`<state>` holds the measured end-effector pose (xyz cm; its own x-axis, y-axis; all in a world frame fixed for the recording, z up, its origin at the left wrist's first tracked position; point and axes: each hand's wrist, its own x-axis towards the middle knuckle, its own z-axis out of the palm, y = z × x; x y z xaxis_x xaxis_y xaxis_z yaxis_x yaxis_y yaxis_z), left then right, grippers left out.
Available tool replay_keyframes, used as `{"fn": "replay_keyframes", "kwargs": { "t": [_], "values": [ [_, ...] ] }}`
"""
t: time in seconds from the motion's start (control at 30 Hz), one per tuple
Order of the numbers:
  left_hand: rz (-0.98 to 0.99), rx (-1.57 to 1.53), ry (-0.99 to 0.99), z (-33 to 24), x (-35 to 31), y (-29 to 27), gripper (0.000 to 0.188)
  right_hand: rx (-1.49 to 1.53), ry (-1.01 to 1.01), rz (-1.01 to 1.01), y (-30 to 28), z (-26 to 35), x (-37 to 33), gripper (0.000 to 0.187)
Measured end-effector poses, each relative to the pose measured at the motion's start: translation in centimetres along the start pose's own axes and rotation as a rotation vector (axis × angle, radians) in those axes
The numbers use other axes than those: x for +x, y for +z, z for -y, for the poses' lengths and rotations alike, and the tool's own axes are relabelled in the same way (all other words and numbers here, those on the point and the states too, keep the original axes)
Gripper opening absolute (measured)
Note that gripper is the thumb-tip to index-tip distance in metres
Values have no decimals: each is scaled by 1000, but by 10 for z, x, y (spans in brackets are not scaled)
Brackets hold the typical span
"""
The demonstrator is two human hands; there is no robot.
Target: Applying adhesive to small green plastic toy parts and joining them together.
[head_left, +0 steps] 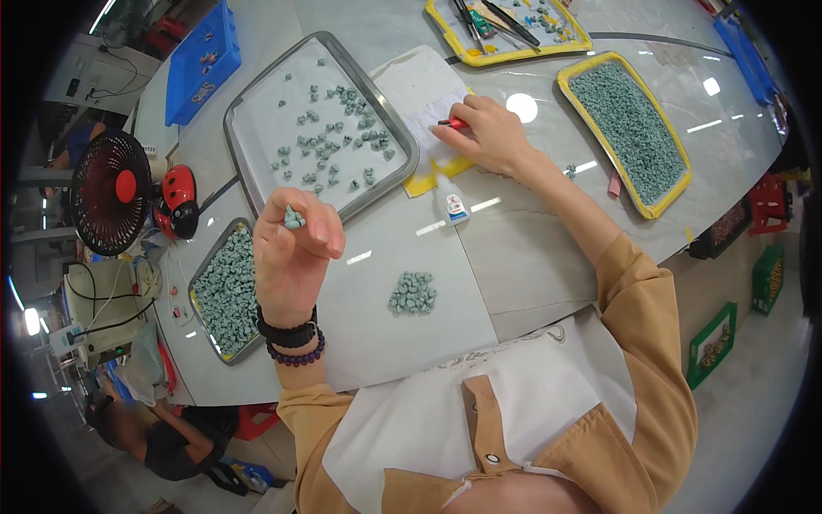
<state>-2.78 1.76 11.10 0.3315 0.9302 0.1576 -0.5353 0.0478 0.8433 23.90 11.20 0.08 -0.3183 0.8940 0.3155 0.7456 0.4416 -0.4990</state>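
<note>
My left hand [295, 244], wearing a black band and a beaded bracelet, is raised over the table's near left. It pinches a small grey-green molded piece [294, 217] between its fingers. Farther right, my right hand [492, 137] is closed on a slim red tool [454, 123], whose tip I cannot make out. That hand is over a white sheet on a yellow-edged board [419, 184]. A small white glue bottle [454, 204] lies just below it. Several similar pieces are scattered on a lined metal tray [409, 163], and a cluster of pieces [413, 293] sits on the table before me.
A yellow-rimmed tray of tiny grey-green pieces [629, 128] is at right; another filled tray [227, 287] is at left. A tool tray [514, 51] and a blue bin [201, 64] stand at the back. A black fan [111, 193] stands left, and a person [171, 437] sits lower left.
</note>
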Motion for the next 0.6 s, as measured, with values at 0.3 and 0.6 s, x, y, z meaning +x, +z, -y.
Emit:
{"fn": "replay_keyframes", "kwargs": {
  "t": [0.3, 0.6],
  "values": [
    [-14, -1, -13, 3, -1, -2, 33, -23, -197, -48, 6, 6, -4, 30],
    [-9, 10, -35, 2, 1, -3, 34, -31, -252, -1, 7, 6, 1, 31]
  ]
}}
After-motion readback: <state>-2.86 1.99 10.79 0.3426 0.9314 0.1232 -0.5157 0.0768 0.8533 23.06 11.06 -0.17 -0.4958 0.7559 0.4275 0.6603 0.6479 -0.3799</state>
